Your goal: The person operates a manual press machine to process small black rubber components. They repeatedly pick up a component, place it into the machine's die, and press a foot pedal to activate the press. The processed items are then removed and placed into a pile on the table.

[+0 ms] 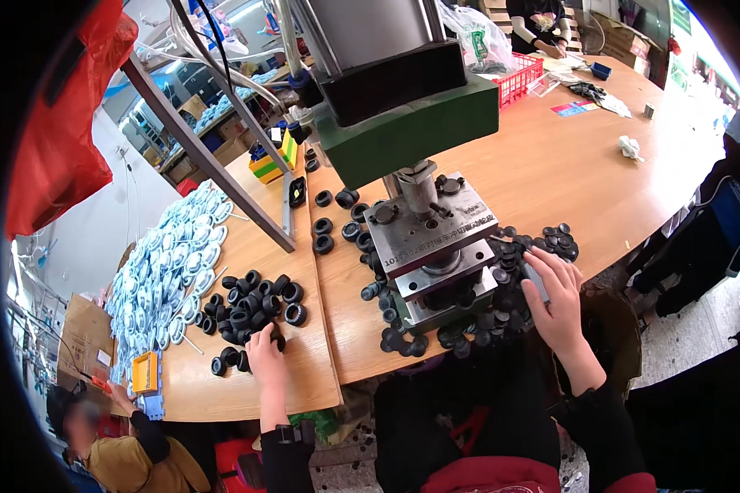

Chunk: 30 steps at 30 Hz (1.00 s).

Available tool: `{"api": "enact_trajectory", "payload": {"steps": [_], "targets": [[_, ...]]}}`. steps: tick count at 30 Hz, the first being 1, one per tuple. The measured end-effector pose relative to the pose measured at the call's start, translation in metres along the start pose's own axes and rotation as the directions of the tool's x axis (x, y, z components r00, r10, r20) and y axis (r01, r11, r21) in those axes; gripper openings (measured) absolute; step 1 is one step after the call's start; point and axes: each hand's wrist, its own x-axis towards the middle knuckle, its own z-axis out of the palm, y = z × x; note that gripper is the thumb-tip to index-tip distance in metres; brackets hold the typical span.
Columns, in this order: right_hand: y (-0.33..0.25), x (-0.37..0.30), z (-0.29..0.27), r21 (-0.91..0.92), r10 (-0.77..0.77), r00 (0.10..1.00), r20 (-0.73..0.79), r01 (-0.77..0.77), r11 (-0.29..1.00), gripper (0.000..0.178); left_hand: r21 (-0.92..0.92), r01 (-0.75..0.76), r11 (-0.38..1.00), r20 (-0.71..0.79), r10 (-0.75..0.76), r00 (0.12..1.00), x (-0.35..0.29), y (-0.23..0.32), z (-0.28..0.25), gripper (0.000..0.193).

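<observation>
My left hand (266, 361) reaches into a loose pile of black rubber tyres (242, 312) on the left part of the table. Its fingers are bent around a small tyre (279, 340) at the near edge of the pile, partly hiding it. On the right, my right hand (557, 296) is beside the press, with thumb and fingers around a grey piece (536, 281) whose kind is not clear. Black round discs (508, 296) lie under and around that hand. Between my hands stands the press's metal die (436, 234), its upper plate raised on a column above the lower block.
The green press head (407, 131) overhangs the die. A heap of light-blue and white parts (168, 263) covers the far left, near a yellow tray (145, 373). A red basket (520, 80) stands behind. One person (131, 448) sits at left, another (543, 29) works at the back.
</observation>
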Motion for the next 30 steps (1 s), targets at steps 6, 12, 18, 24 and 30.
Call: {"api": "enact_trajectory", "payload": {"steps": [6,12,18,24,30], "targets": [[-0.048,0.044,0.031,0.131,-0.011,1.000,0.009,0.009,0.991,0.055,-0.870,0.464,0.163,0.428,-0.215,0.878,0.005,0.070,-0.058,0.040],[-0.081,0.075,0.057,0.193,0.061,0.998,-0.011,-0.058,0.979,0.049,-0.802,0.570,-0.179,0.557,0.119,0.822,-0.014,0.124,-0.088,0.066],[-0.055,0.057,0.061,0.131,0.072,0.997,-0.019,-0.069,0.989,0.053,-0.878,0.441,0.188,0.475,0.209,0.855,-0.001,0.212,-0.096,0.068],[-0.018,-0.022,0.003,0.108,0.227,0.974,0.016,-0.227,0.968,0.057,-0.862,-0.074,0.502,0.091,0.296,0.951,0.028,0.260,-0.055,0.058],[0.120,-0.160,-0.047,-0.306,0.512,0.859,0.012,-0.484,0.820,0.069,-0.748,-0.053,0.662,0.203,0.304,0.931,0.050,0.288,-0.041,0.067]]}}
